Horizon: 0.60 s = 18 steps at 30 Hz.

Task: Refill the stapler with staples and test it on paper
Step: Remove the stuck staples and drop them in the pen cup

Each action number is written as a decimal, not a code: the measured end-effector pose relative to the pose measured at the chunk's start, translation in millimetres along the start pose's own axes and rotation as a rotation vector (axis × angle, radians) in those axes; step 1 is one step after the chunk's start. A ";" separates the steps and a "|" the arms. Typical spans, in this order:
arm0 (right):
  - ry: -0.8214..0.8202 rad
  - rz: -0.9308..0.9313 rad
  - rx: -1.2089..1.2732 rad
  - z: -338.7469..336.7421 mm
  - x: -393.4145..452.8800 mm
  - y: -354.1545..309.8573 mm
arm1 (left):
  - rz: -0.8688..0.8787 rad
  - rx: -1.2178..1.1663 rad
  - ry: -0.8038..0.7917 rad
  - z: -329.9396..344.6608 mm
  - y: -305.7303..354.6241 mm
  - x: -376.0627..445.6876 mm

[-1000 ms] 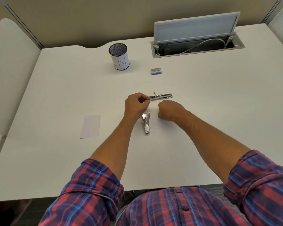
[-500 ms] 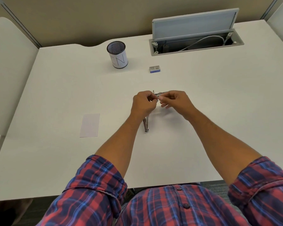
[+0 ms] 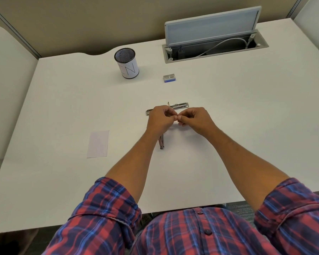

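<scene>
White desk (image 3: 63, 107) backed by a beige partition, viewed from above. Left hand (image 3: 159, 119) and right hand (image 3: 195, 119) meeting fingertip to fingertip just above the desk centre, all fingers curled; pinching something too small to identify between the tips, so contents not determinable. Opened stapler (image 3: 179, 105) lying directly beyond the knuckles of both hands, its metal channel running crosswise, 1 end (image 3: 149, 112) showing past the outer side of the left hand. Second slim metal piece (image 3: 161, 143) lying beneath the left wrist, pointing back toward the body, partly covered by the forearm. Staple box (image 3: 169, 78) sitting farther beyond the hands, well apart from them. Mesh pen cup (image 3: 127, 63) with a white paper wrap standing beyond and outward of the left hand. Sheet of paper (image 3: 98, 143) lying flat well to the outer side of the left forearm. Open cable hatch (image 3: 214, 46) with raised lid sitting far beyond the right hand. Plaid sleeves (image 3: 107, 214) rolled to the elbows.
</scene>
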State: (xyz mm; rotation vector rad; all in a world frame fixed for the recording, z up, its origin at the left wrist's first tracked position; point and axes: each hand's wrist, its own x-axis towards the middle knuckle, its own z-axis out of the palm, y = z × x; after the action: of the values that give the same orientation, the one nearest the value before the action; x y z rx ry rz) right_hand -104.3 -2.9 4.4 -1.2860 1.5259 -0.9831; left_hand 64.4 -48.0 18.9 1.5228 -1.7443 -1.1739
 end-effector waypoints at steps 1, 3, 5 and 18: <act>0.000 0.012 0.003 -0.3 0.2 -0.3 | 0.000 -0.004 -0.006 -0.8 -0.9 0.1; 0.009 0.041 0.021 -1.6 1.7 0.2 | 0.014 0.013 -0.008 -1.9 -1.7 0.0; 0.026 0.077 0.046 -3.4 2.9 1.7 | 0.041 0.081 -0.016 -2.5 -2.1 0.3; 0.148 0.201 0.081 -9.6 -1.3 12.5 | 0.214 0.786 -0.191 9.2 2.1 -1.9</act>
State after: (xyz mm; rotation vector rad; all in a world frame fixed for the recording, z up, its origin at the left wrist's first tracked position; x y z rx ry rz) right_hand -116.9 0.5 -4.4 -1.0001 1.6751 -1.0159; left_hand 56.0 -43.8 16.7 1.5905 -2.6163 -0.5458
